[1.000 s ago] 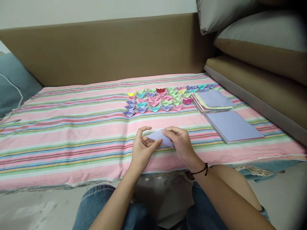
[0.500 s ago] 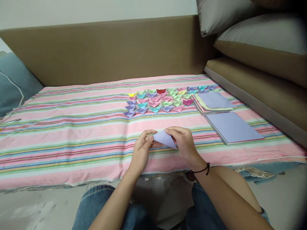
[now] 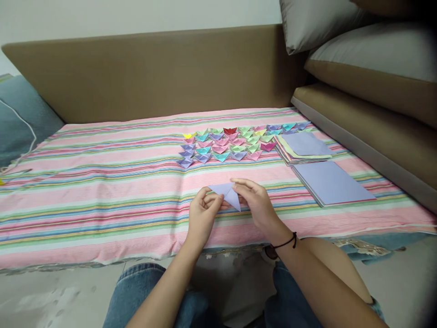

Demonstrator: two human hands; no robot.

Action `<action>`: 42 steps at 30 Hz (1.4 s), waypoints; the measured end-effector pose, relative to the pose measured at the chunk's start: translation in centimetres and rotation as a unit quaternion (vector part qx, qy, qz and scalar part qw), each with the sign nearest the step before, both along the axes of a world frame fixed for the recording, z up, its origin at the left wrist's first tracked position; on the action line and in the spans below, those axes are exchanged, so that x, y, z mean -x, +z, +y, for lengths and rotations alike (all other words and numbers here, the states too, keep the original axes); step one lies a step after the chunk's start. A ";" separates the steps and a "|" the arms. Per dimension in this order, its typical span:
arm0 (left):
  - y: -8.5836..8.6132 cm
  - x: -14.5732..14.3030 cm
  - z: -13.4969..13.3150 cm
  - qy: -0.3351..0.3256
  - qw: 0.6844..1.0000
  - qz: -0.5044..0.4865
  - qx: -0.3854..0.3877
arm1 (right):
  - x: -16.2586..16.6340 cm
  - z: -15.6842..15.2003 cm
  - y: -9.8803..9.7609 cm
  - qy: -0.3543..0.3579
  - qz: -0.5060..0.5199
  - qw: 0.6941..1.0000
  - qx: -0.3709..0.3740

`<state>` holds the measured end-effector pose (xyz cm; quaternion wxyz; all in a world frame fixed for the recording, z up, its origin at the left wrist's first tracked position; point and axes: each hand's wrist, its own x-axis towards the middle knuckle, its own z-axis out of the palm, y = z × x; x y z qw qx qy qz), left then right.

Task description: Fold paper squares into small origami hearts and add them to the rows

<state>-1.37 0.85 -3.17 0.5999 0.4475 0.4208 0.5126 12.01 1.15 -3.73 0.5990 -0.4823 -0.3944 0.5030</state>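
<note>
A folded piece of lavender paper (image 3: 226, 191) is held between my two hands, above the near part of the striped cloth. My left hand (image 3: 205, 207) pinches its left side, with the thumb on the front face. At its upper right, my right hand (image 3: 254, 198) grips the paper between thumb and fingers. One pointed corner hangs downward between the hands, and a crease runs across the face. Beyond the hands, folded paper boats (image 3: 221, 146) in many colours lie in rows.
To the right lie a stack of lavender-topped paper (image 3: 336, 182) and a looser stack of coloured sheets (image 3: 305, 145). Brown cushions (image 3: 368, 118) are piled at the right edge. A striped cloth (image 3: 102, 205) covers the seat, with a brown backrest (image 3: 153, 77) behind.
The folded paper has turned in my hands, its hanging point shifting left and its left corner rising. My right hand has moved slightly left, and my left thumb now lies further across the paper.
</note>
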 end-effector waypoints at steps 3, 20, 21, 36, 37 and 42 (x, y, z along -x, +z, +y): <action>-0.1 0.4 0.3 0.030 0.999 0.016 -0.009 | -0.1 -0.2 0.1 -0.064 -0.195 0.969 -0.139; -0.7 0.8 0.8 0.009 0.999 0.007 -0.044 | 0.7 -0.9 -0.5 0.058 -0.146 0.981 -0.110; -0.8 0.8 0.9 0.007 0.999 0.004 -0.047 | 0.7 -0.9 -0.5 0.059 -0.134 0.984 -0.106; -0.8 0.6 0.6 -0.002 0.993 0.056 -0.102 | 0.9 -1.1 -0.1 0.054 -0.181 0.974 -0.127; -0.8 0.6 0.6 0.003 0.993 0.062 -0.104 | 0.9 -1.1 0.0 0.053 -0.185 0.972 -0.131; -0.7 0.6 0.5 0.014 0.990 0.087 -0.111 | 0.8 -1.1 -0.1 0.053 -0.190 0.973 -0.124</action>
